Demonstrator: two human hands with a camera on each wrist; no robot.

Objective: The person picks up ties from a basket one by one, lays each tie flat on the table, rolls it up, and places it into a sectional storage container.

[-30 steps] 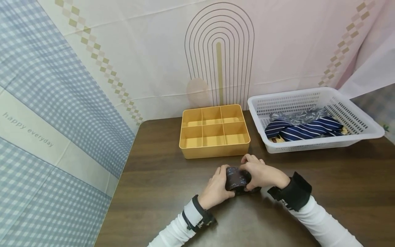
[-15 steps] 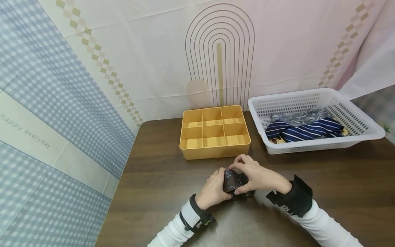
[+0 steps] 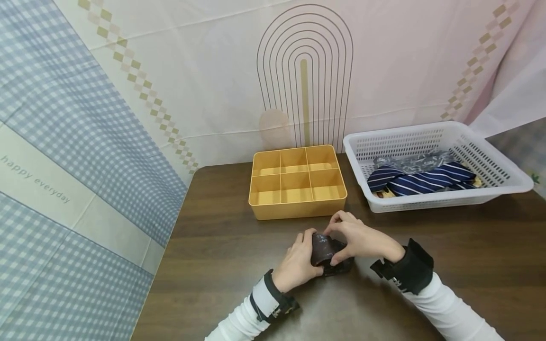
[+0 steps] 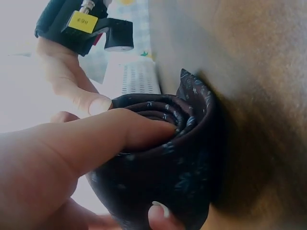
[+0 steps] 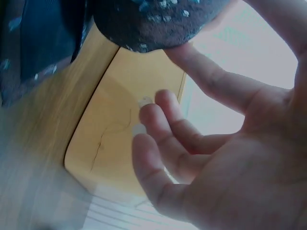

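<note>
Your left hand point(image 3: 296, 265) grips the rolled dark tie point(image 3: 325, 251) on the table point(image 3: 213, 265) right in front of you, your right hand point(image 3: 362, 239) pinching its top; beyond sits the yellow divided box point(image 3: 296, 182), then the white basket point(image 3: 435, 163) of ties

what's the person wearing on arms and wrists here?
Both arms are in white long sleeves. The left wrist carries a narrow black strap with a dark clip-like unit on its outer side. The right wrist has a wider black cuff-like mount. In the left wrist view that mount is a black block bearing a yellow label. Both hands are bare: no gloves.
</note>
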